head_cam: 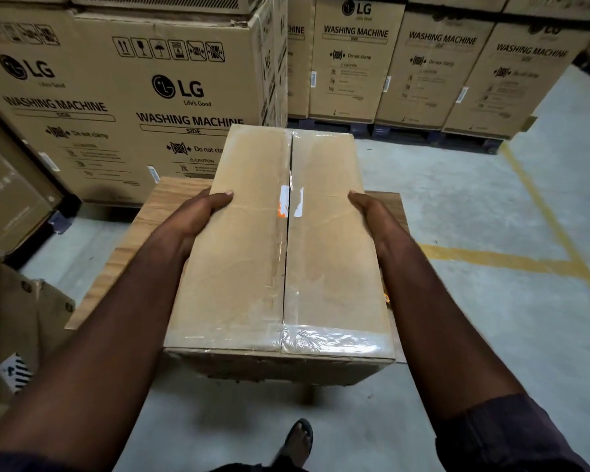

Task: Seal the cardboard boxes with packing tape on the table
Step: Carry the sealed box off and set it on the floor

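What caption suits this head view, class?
Left hand and right hand hold a taped cardboard box at a wooden table, stacked cartons behind.

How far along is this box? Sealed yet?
Done: clear tape shines across the top and near edge of the cardboard box. In hand: left hand and right hand grip its sides over the table. Left: the centre seam shows a dark line, so possibly more taping.

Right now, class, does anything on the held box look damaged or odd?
Yes. A torn white-and-orange label straddles the centre seam of the box, split along the dark gap. The clear tape at the near right edge is crinkled.
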A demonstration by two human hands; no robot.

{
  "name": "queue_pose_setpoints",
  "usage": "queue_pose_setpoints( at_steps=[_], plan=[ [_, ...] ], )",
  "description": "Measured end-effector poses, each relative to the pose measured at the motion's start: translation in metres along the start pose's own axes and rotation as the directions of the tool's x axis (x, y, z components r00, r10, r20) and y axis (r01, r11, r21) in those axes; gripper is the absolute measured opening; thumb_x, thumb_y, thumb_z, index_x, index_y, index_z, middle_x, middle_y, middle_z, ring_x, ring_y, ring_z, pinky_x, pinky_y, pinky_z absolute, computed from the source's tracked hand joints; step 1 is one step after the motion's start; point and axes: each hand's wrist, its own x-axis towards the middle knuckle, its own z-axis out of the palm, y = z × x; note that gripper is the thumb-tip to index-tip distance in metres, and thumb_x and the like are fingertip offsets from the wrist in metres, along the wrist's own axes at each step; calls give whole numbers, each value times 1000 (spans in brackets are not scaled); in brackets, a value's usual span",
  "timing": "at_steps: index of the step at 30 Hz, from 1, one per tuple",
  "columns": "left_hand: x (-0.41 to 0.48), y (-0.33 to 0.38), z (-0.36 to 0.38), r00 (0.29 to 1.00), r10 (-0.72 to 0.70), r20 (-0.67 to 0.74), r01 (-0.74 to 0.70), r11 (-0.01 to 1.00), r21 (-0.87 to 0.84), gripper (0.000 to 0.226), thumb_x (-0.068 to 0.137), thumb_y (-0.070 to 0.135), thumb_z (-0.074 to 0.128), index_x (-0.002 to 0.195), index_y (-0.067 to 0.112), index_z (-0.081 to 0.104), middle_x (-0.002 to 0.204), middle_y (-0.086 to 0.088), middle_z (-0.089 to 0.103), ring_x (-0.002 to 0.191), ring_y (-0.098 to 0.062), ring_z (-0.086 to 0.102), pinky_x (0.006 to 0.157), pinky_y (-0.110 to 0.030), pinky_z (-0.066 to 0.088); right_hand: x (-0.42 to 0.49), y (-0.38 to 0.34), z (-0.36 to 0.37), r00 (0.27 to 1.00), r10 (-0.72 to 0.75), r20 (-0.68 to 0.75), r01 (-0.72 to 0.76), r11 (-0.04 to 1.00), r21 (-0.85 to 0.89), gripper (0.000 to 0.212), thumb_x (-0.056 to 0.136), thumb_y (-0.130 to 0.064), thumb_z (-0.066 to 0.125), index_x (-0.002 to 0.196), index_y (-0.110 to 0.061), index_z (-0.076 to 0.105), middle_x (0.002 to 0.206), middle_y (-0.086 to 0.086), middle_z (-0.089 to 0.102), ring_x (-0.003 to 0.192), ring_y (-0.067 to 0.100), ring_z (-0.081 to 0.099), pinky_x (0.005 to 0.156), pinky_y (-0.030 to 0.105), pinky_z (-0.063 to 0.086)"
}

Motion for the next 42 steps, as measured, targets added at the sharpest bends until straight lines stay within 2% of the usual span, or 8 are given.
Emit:
queue_pose_setpoints(
  at_steps=[5, 9, 12, 18, 25, 34, 38, 42],
  plan=[
    [-40, -4, 12, 999, 29, 17, -29, 999, -18, 33, 100, 21, 54, 131, 13, 60, 110, -10, 73, 89, -26, 71, 84, -40, 56, -32, 10, -10, 997, -76, -17, 76, 997, -8, 53, 64, -62, 81, 103, -27, 80, 103, 9, 78, 88, 32, 76, 91, 53, 55],
    [-80, -13, 27, 999, 37, 21, -35, 998, -57, 28, 100, 21, 54, 126, 15, 62, 96, -5, 76, 78, -21, 73, 72, -34, 60, -68, 20, -21, 995, -99, -6, 99, 994, 36, 45, 76, -53, 77, 108, -21, 78, 99, 9, 78, 82, 30, 76, 75, 44, 60],
    [-108, -24, 38, 998, 43, 36, -40, 996, -74, 25, 101, 20, 52, 124, 16, 62, 95, -4, 76, 77, -20, 73, 67, -32, 61, -92, 34, -34, 997, -77, -5, 77, 996, 52, 52, 69, -55, 80, 109, -22, 78, 105, 10, 77, 89, 33, 76, 80, 48, 59],
    [-165, -53, 65, 999, 43, 33, -39, 993, -115, 21, 101, 17, 51, 118, 18, 62, 87, -2, 77, 71, -18, 73, 62, -30, 60, -148, 61, -61, 996, -90, 27, 87, 990, 110, 42, 86, -44, 70, 116, -15, 75, 110, 13, 75, 86, 31, 74, 74, 44, 62],
    [-208, -66, 118, 997, 59, 51, -53, 993, -106, 26, 99, 12, 50, 123, 17, 59, 88, -4, 76, 70, -19, 73, 58, -30, 59, -208, 64, -112, 992, -125, -11, 125, 991, 50, 39, 96, -38, 59, 123, -12, 70, 97, 10, 75, 77, 25, 72, 65, 32, 60],
    [-236, -77, 284, 995, 60, 82, -52, 994, -91, 32, 90, 14, 60, 122, 16, 65, 109, -15, 73, 84, -28, 70, 73, -37, 59, -265, 60, -278, 981, -167, -99, 172, 984, 44, 35, 99, -39, 57, 117, -13, 71, 80, 3, 77, 65, 17, 73, 52, 24, 55],
    [-250, -87, 394, 989, 50, 142, -39, 996, -75, 21, 94, 9, 52, 105, 18, 66, 86, -6, 74, 68, -20, 69, 66, -31, 56, -291, 60, -384, 973, -171, -155, 180, 982, 48, 34, 99, -42, 56, 113, -16, 72, 76, 0, 76, 61, 14, 72, 49, 21, 52],
    [-259, -103, 487, 979, 45, 200, -37, 999, -39, 22, 91, 12, 55, 108, 19, 68, 88, -6, 74, 69, -20, 70, 63, -29, 57, -314, 65, -475, 971, -142, -192, 155, 986, 58, 31, 100, -45, 53, 98, -19, 71, 68, -1, 74, 54, 14, 70, 45, 20, 50]
  ],
)
